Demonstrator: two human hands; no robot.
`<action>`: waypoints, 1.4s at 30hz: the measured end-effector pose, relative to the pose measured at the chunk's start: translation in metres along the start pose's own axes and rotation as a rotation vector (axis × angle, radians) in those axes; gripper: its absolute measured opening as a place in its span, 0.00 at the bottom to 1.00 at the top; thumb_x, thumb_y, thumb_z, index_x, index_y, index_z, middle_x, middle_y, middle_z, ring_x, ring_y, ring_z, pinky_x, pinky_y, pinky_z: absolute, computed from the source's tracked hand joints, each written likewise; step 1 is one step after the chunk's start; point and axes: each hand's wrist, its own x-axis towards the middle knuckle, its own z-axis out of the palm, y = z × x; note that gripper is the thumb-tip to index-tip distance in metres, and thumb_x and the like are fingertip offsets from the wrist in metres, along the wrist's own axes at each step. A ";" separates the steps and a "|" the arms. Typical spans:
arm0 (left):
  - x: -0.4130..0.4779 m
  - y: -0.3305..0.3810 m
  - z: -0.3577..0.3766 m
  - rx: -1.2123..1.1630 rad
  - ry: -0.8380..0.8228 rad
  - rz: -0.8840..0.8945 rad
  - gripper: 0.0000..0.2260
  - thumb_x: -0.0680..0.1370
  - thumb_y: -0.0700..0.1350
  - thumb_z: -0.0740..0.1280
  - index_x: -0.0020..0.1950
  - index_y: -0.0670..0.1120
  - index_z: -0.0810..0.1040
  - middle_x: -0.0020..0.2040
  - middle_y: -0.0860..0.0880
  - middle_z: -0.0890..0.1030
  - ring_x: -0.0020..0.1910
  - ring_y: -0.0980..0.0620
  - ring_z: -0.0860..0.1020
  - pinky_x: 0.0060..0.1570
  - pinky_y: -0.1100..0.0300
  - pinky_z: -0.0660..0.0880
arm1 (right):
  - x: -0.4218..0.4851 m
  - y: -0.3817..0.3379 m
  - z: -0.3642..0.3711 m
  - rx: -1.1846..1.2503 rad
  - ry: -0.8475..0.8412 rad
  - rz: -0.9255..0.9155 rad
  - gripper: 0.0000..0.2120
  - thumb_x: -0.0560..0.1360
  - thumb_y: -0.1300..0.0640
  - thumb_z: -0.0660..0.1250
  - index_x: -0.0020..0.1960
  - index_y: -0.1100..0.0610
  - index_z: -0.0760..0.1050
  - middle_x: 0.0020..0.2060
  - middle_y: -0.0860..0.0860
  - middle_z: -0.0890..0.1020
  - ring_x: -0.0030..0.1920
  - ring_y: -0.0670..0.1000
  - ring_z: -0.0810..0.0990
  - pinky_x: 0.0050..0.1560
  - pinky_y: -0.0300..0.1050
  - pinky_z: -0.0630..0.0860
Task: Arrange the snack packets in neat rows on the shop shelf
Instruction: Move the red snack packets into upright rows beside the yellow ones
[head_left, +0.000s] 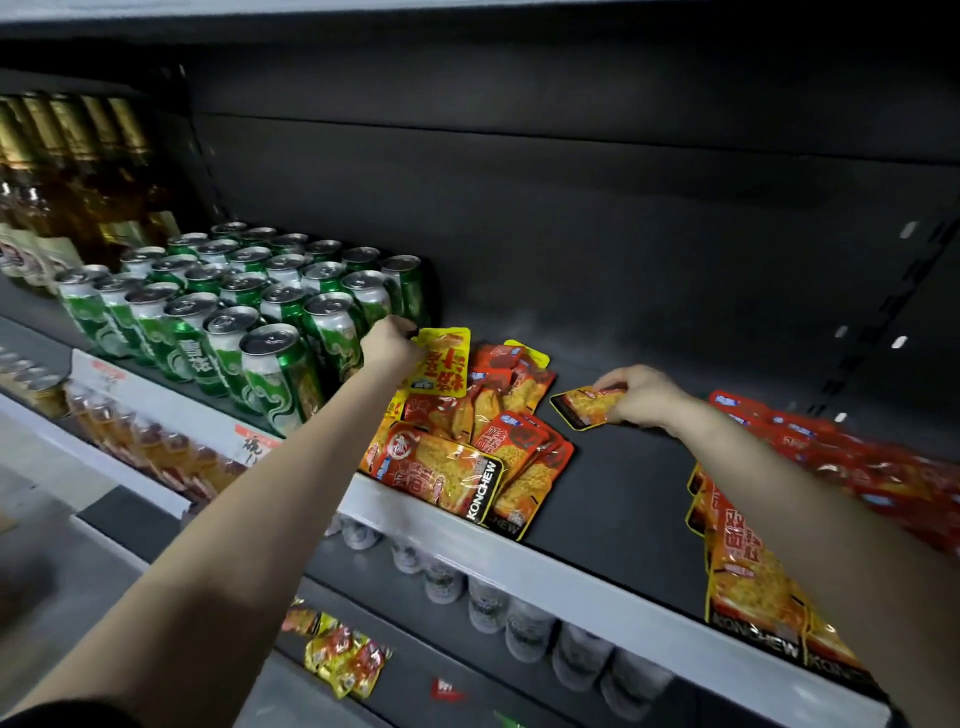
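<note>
left arm (249, 509): bare, stretched forward, nearly straight | left hand (390, 347): knuckles up, fingers curled, gripped the top edge of yellow packet (442, 364) | right arm (810, 499): bare, reached in from the lower right | right hand (643, 397): palm down, fingertips pinched orange packet (586, 409) | hands were well apart

Left hand (390, 347) pinches a yellow packet (442, 364) right next to the green cans (270, 312), right hand (641, 397) holds an orange packet (584, 406) over the dark shelf (618, 499), messy packet pile (467, 441) between them.
</note>
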 end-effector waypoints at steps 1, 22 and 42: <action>-0.002 -0.002 0.002 0.045 0.021 0.028 0.17 0.74 0.36 0.65 0.63 0.43 0.76 0.60 0.42 0.79 0.60 0.43 0.76 0.59 0.56 0.73 | -0.001 -0.002 0.000 -0.029 -0.019 0.010 0.21 0.69 0.66 0.66 0.60 0.52 0.77 0.43 0.49 0.75 0.35 0.48 0.72 0.21 0.27 0.64; -0.060 0.058 0.052 0.569 -0.863 0.704 0.07 0.77 0.44 0.65 0.54 0.45 0.79 0.49 0.49 0.79 0.49 0.52 0.75 0.49 0.58 0.71 | -0.017 0.017 -0.007 -0.519 -0.191 -0.161 0.25 0.75 0.58 0.62 0.68 0.39 0.66 0.66 0.51 0.73 0.68 0.56 0.65 0.67 0.49 0.66; -0.054 0.082 0.078 0.063 -0.521 0.684 0.05 0.78 0.40 0.63 0.43 0.49 0.75 0.37 0.53 0.79 0.37 0.55 0.76 0.42 0.61 0.72 | -0.077 0.013 -0.007 -0.438 -0.271 -0.257 0.17 0.80 0.57 0.56 0.65 0.46 0.73 0.65 0.50 0.75 0.63 0.53 0.73 0.64 0.45 0.70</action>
